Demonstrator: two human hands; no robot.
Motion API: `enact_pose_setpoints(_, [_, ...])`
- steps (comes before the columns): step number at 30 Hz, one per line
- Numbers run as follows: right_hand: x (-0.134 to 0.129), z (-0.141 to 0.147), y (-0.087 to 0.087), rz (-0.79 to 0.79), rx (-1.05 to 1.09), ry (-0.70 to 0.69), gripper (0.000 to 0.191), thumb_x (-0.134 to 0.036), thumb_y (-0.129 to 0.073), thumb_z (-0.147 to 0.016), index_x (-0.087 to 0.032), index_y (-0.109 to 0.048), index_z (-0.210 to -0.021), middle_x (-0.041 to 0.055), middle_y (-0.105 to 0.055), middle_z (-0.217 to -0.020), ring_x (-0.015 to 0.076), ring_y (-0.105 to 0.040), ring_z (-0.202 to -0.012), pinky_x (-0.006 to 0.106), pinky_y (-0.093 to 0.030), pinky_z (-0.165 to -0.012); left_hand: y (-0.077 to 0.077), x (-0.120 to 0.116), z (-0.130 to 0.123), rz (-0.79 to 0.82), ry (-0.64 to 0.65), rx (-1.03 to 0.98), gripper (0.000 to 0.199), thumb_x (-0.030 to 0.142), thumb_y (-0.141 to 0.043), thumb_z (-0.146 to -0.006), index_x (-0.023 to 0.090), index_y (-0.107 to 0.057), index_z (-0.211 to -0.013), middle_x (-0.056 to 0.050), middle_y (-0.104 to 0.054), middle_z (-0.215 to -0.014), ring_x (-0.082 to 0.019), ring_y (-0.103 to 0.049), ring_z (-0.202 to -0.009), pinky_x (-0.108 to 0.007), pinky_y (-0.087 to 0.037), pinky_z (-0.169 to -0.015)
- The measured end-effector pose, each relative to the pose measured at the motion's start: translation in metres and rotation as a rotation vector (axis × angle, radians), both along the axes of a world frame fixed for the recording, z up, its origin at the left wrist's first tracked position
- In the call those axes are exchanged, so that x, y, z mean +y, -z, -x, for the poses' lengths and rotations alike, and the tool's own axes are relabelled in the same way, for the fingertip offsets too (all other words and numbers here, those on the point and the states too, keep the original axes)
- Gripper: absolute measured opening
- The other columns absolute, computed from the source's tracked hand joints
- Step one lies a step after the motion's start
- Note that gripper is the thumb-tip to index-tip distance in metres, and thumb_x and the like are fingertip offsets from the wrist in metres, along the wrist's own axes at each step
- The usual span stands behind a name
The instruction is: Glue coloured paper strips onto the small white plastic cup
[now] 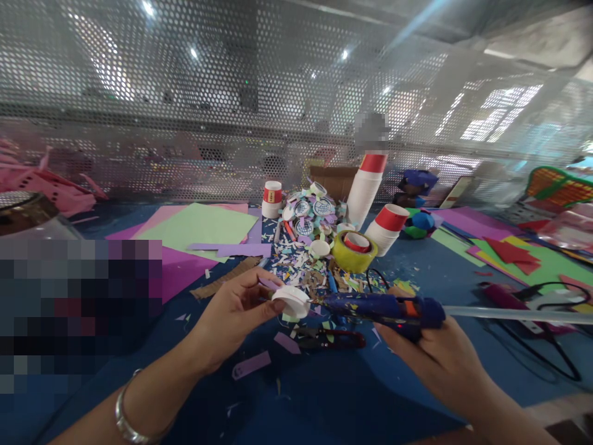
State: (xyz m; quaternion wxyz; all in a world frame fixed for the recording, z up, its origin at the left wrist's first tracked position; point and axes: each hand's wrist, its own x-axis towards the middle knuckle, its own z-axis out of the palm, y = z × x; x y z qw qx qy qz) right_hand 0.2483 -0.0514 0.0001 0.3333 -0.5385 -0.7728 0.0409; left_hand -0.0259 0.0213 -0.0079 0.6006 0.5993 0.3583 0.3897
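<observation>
Near the middle of the view, my left hand (241,303) pinches a small white paper disc with a raised rim (293,301), which looks like a cut cup bottom. A purple paper strip (269,283) sticks out by its fingers. My right hand (430,346) is wrapped round a blue hot glue gun (370,307), whose nozzle points left and meets or nearly meets the disc's right edge. From the gun's back a long clear glue stick (514,315) runs out to the right. Below the gun lie dark scissors with red handles (331,338) and a purple paper tag (251,365).
Behind my hands stand stacked paper cups (364,191), a yellow tape roll (354,253) and a heap of decorated discs (310,210). Paper scraps (301,262) litter the blue table. Coloured sheets (199,222) lie left, more paper (523,259) right, near a black cable (556,352).
</observation>
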Motion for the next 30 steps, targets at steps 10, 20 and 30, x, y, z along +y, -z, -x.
enact_pose_setpoints(10, [0.002, -0.002, -0.002, 0.012, 0.001, 0.022, 0.028, -0.027, -0.051, -0.088, -0.023, -0.055, -0.061, 0.0002, -0.066, -0.059, 0.0165, -0.063, -0.054, 0.027, -0.05, -0.057, -0.005, -0.005, 0.0, 0.049, 0.016, -0.111, 0.02, 0.025, -0.077, -0.075, 0.024, -0.064, -0.09, 0.002, -0.068, -0.083, -0.014, -0.06, -0.08, -0.026, -0.047, -0.074])
enact_pose_setpoints(20, [0.052, -0.051, -0.027, 0.144, -0.133, 0.488, 0.038, -0.056, -0.058, -0.079, -0.019, -0.062, -0.069, 0.0008, -0.057, -0.052, 0.0202, -0.056, -0.052, 0.029, -0.04, -0.052, -0.007, 0.0, 0.004, 0.301, -0.116, -0.323, 0.023, 0.027, -0.082, -0.07, 0.023, -0.063, -0.083, 0.002, -0.059, -0.087, -0.014, -0.055, -0.084, -0.027, -0.047, -0.076])
enact_pose_setpoints(30, [0.094, -0.079, -0.023, 0.166, -0.133, 0.577, 0.043, -0.06, -0.056, -0.078, -0.021, -0.052, -0.06, 0.0003, -0.052, -0.046, 0.0172, -0.05, -0.045, 0.029, -0.034, -0.049, -0.005, 0.0, 0.001, 0.307, -0.075, -0.283, 0.029, 0.031, -0.082, -0.068, 0.022, -0.062, -0.086, 0.001, -0.058, -0.09, -0.016, -0.053, -0.085, -0.03, -0.044, -0.077])
